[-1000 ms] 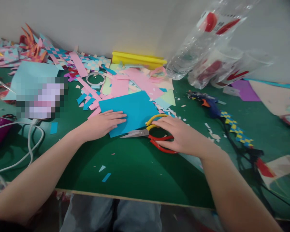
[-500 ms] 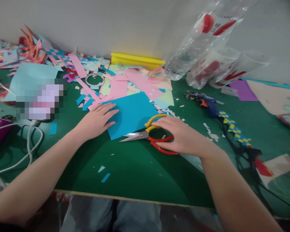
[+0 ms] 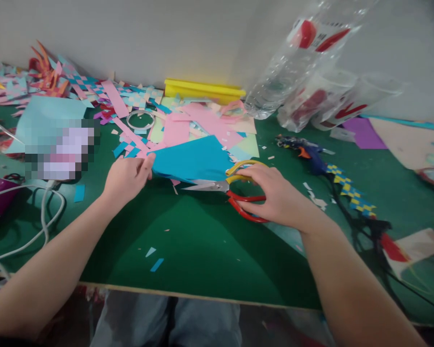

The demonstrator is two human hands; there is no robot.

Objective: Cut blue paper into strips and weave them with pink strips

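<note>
A sheet of blue paper (image 3: 193, 156) is lifted a little off the green table, its near edge raised. My left hand (image 3: 129, 177) pinches the sheet's left corner between thumb and fingers. In my right hand (image 3: 275, 193) are scissors (image 3: 222, 185) with one yellow and one red handle. Their blades point left along the paper's near edge, slightly parted. Whether the edge lies between the blades is hard to make out.
Pink and blue paper scraps (image 3: 181, 127) spread behind the sheet, with a tape roll (image 3: 140, 119) among them. A plastic bottle (image 3: 275, 91) and cups (image 3: 343, 103) stand at the back right. A glue gun (image 3: 307, 152) lies right; a white cable (image 3: 43, 212) runs left.
My left hand has gone from lying flat on the blue paper to gripping its left corner and raising it. The scissors have moved up and slightly right against the near edge.
</note>
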